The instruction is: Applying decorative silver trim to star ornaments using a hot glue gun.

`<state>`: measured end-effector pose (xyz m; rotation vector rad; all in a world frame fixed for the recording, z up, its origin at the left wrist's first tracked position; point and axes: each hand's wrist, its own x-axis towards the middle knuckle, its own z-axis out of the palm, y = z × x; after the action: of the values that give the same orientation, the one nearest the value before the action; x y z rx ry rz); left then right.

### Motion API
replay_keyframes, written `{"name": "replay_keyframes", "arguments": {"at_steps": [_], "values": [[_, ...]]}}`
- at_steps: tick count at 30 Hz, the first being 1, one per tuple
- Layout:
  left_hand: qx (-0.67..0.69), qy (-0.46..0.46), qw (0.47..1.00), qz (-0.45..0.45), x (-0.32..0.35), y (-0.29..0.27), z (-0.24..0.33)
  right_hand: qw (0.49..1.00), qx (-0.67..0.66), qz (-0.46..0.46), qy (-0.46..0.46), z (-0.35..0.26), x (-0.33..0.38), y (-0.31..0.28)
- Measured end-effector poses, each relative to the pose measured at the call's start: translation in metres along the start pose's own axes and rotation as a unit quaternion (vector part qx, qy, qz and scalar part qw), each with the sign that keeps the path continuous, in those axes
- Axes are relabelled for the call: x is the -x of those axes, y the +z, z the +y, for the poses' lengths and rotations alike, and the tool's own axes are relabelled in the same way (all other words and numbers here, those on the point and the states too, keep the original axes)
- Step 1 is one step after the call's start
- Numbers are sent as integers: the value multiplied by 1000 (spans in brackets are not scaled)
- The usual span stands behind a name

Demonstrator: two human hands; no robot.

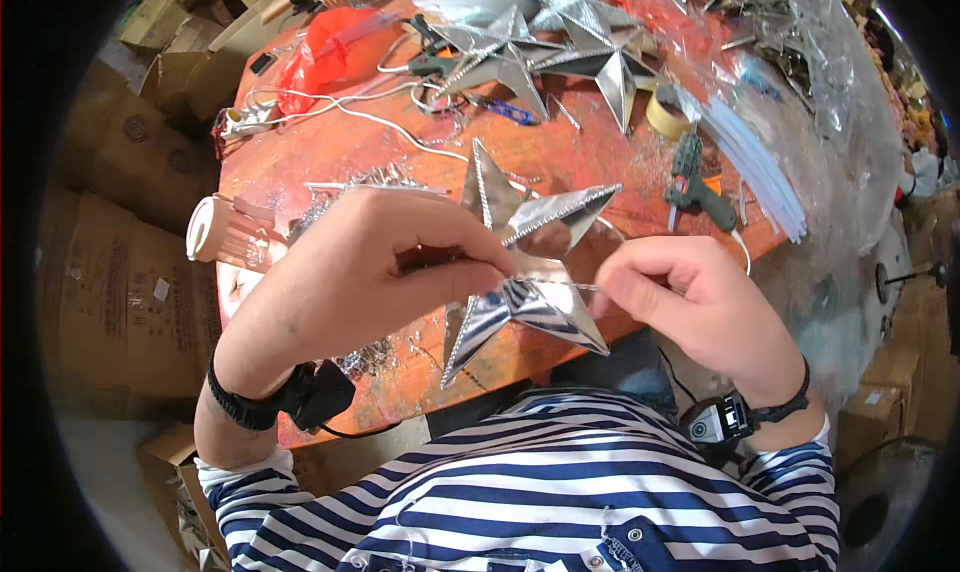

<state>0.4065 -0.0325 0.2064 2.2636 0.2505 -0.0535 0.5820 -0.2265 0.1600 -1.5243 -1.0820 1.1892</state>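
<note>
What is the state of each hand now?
Left hand: shut on the silver star.
Right hand: shut, pinching a thin wire at the star.

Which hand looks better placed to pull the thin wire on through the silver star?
Probably the right hand: its fingertips pinch the thin silver wire at its free end, just clear of the shiny silver foil five-pointed star. The left hand is closed around the star's middle, steadying it, so it is not free to pull.

Bare table (560, 157) strip behind held star (530, 262) passable. Far side blocked: stars (545, 52), red bag (325, 47), tape roll (668, 112). Glue gun (695, 187) right, cup (225, 232) left.
</note>
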Motion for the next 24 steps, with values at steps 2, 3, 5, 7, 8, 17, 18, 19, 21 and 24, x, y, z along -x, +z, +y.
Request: {"name": "replay_keyframes", "arguments": {"at_steps": [2, 3, 5, 7, 8, 17, 18, 19, 21, 24], "values": [[17, -39, 999, 22, 0, 7, -15, 998, -16, 54, -14, 12, 8, 0], [29, -76, 995, 52, 0, 10, -23, 998, -20, 56, -9, 17, 11, 1], [37, -72, 995, 56, -4, 14, -34, 995, 2, 101, 24, 25, 17, 1], [77, -90, 992, 50, -8, 18, -40, 992, -20, 123, 20, 39, 21, 4], [79, -91, 992, 45, -9, 19, -40, 991, -45, 126, 29, 45, 23, 5], [124, -108, 984, 63, -14, 38, -64, 992, -48, 82, 83, 65, 33, 7], [117, -116, 984, 65, -15, 38, -63, 992, -53, 78, 87, 65, 33, 7], [110, -123, 984, 66, -16, 38, -62, 991, -58, 74, 91, 64, 33, 7], [102, -136, 983, 69, -19, 36, -60, 992, -51, 67, 95, 63, 32, 5], [82, -135, 984, 78, -21, 37, -61, 993, -36, 58, 92, 67, 32, 4]]}}
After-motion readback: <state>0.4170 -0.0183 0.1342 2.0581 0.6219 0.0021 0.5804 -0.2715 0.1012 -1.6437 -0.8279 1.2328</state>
